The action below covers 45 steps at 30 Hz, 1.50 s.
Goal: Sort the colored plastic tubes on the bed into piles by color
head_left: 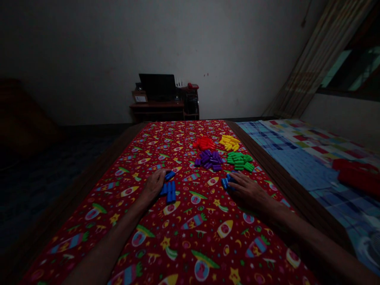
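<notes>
Two small lots of blue tubes lie on the red patterned cloth (196, 237), one beside each hand, with a wide stretch of bare cloth between them. The left-hand blue tubes (171, 194) sit just to the right of the left hand (154, 183), several set close together with their long axes running roughly away from the person; one more, at that hand's fingertips, lies slantwise, its far end turned to the right. The left hand is nearer to this lot, its fingers bent and close together, touching or nearly touching the slanted tube; whether it grips it, I cannot tell. The right-hand blue tubes (225, 183) lie under and just left of the fingers of the right hand (242, 183), which is partly curled, palm down, over them; the ones that show point mostly away from the person, with a slight tilt. The fingers hide the rest, so I cannot tell how far that hand is closed or whether it has hold of any. Beyond the right hand is the green pile (239, 161), with the purple pile (209, 159) to its left; farther off lie the red pile (204, 143) and the yellow pile (229, 143).
</notes>
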{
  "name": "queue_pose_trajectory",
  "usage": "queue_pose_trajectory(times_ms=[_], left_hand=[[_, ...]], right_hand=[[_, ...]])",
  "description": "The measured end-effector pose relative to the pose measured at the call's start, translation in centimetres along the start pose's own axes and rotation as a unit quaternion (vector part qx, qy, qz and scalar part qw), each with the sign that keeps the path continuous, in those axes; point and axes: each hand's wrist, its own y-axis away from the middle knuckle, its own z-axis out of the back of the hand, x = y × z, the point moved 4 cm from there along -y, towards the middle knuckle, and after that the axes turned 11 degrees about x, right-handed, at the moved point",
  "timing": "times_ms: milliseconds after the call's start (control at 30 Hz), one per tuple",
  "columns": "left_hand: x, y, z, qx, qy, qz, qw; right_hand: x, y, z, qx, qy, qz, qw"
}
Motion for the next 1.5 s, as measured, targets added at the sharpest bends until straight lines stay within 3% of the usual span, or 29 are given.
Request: queue_pose_trajectory(times_ms=[133,233,400,500,567,633,733,967,1067,1200,1333,1500], left_hand=[[0.1,0.0,0.0,-0.003,0.016,0.004,1.000],[0.2,0.1,-0.1,0.007,0.055,0.016,0.998],[0.0,0.2,-0.4,0.022,0.152,0.002,0.988],[0.6,0.1,-0.4,-0.029,0.244,-0.010,0.969],[1.4,-0.2,-0.5,-0.073,0.292,-0.005,0.953],[2.1,-0.4,-0.7,-0.100,0.309,0.010,0.946],[2.6,-0.8,-0.9,-0.093,0.279,0.024,0.955],[2.3,-0.9,-0.7,-0.052,0.179,0.018,0.982],[2.1,-0.7,-0.7,-0.047,0.159,-0.003,0.986],[2.0,-0.7,-0.6,-0.045,0.143,-0.003,0.989],[2.1,-0.7,-0.7,-0.038,0.151,0.009,0.988],[2.5,-0.6,-0.9,-0.047,0.190,0.007,0.981]], right_hand=[[2.2,-3.2,0.7,-0.017,-0.032,0.031,0.999],[4.7,-7.7,0.2,0.006,-0.087,0.073,0.993],[7.7,-17.0,-3.8,0.035,-0.160,0.052,0.985],[8.8,-20.9,-6.0,0.064,-0.178,0.070,0.980],[9.1,-22.0,-6.9,0.104,-0.183,0.088,0.974],[8.6,-21.9,-6.9,0.131,-0.187,0.086,0.970],[6.7,-20.0,-5.8,0.120,-0.187,0.058,0.973],[0.9,-13.0,-0.3,0.092,-0.165,-0.036,0.981],[-1.2,-10.6,1.2,0.144,-0.110,-0.114,0.977],[-2.8,-8.8,1.3,0.233,-0.019,-0.185,0.954],[-0.7,-10.0,1.3,0.181,-0.018,-0.156,0.971],[8.0,-14.1,-1.0,0.117,-0.158,0.007,0.981]])
